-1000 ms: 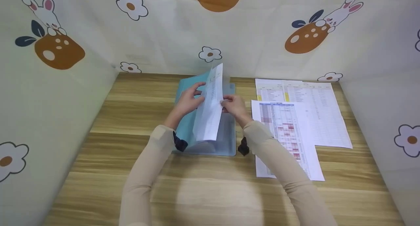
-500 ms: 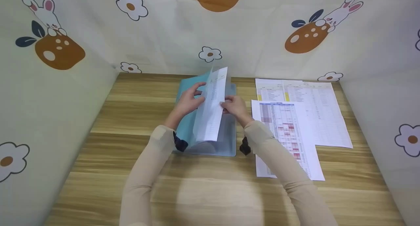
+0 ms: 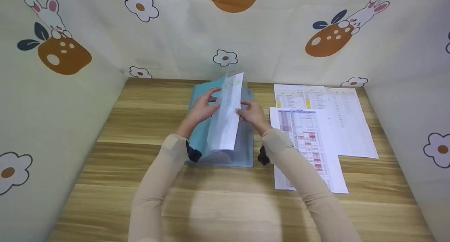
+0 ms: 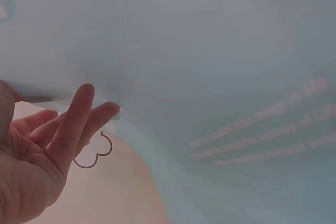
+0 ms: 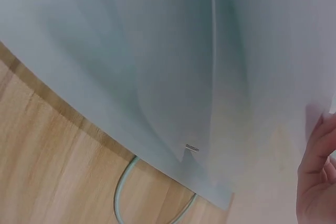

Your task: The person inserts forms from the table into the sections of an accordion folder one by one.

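A light-blue folder (image 3: 197, 140) with thin see-through leaves lies open on the wooden table. A white printed sheet (image 3: 228, 129) stands tilted among its leaves. My right hand (image 3: 252, 113) pinches the right edge of this sheet between thumb and fingers; in the right wrist view, only part of the hand (image 5: 319, 174) shows beside the leaves. My left hand (image 3: 204, 107) is at the sheet's left side, against the folder leaves. In the left wrist view its fingers (image 4: 73, 129) extend loosely along the bluish plastic, and the thumb is mostly cut off.
Several printed sheets (image 3: 355, 129) lie overlapping to the right, one with a red-marked table (image 3: 306, 129) in front, partly under the right sleeve. A turquoise cord (image 5: 121, 187) loops from the folder's edge. A patterned cloth wall (image 3: 175, 52) borders the table (image 3: 140, 112).
The printed sheet has shifted slightly right and down at its top, together with my right fingers. My left hand stays in place.
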`<move>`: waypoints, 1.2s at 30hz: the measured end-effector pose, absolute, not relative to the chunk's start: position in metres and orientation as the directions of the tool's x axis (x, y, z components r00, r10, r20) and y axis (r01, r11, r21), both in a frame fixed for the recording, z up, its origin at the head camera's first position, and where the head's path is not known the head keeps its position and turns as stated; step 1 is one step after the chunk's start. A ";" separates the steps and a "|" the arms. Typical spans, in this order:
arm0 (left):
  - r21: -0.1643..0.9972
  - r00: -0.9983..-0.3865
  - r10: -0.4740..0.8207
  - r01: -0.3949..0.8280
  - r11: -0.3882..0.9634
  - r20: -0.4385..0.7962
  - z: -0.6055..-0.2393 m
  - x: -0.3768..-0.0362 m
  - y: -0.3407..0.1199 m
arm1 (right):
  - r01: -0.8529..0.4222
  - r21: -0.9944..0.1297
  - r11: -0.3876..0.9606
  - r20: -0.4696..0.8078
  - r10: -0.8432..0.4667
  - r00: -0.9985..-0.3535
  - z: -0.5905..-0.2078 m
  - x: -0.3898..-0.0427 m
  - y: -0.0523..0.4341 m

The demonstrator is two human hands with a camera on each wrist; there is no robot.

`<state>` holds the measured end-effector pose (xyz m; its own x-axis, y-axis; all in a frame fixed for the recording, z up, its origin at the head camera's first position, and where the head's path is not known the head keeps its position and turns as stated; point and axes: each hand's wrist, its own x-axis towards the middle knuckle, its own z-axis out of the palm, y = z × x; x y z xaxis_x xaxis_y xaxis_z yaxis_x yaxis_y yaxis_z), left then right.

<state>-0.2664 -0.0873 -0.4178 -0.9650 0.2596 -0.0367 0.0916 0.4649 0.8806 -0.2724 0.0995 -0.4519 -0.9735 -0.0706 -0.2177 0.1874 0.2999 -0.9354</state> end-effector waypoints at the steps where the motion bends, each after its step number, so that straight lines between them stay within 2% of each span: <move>1: 0.882 -0.964 0.261 0.089 0.463 -0.039 -0.418 -0.266 -0.087 | 0.193 -0.934 0.302 -0.224 -0.072 -0.972 -0.452 -0.272 0.100; 12: 0.878 -0.965 0.260 0.091 0.469 -0.039 -0.418 -0.265 -0.086 | 0.202 -0.915 0.348 -0.238 -0.064 -0.969 -0.453 -0.273 0.102; 18: 0.875 -0.965 0.262 0.110 0.472 -0.020 -0.419 -0.267 -0.086 | 0.159 -0.915 0.370 -0.195 -0.063 -0.979 -0.450 -0.273 0.110; 26: 0.874 -0.967 0.253 0.090 0.478 -0.039 -0.418 -0.267 -0.087 | 0.096 -0.957 0.274 -0.108 -0.028 -0.994 -0.445 -0.277 0.136; 36: 0.880 -0.967 0.254 0.096 0.465 -0.029 -0.417 -0.267 -0.088 | 0.053 -0.956 0.290 -0.063 -0.023 -0.998 -0.437 -0.277 0.176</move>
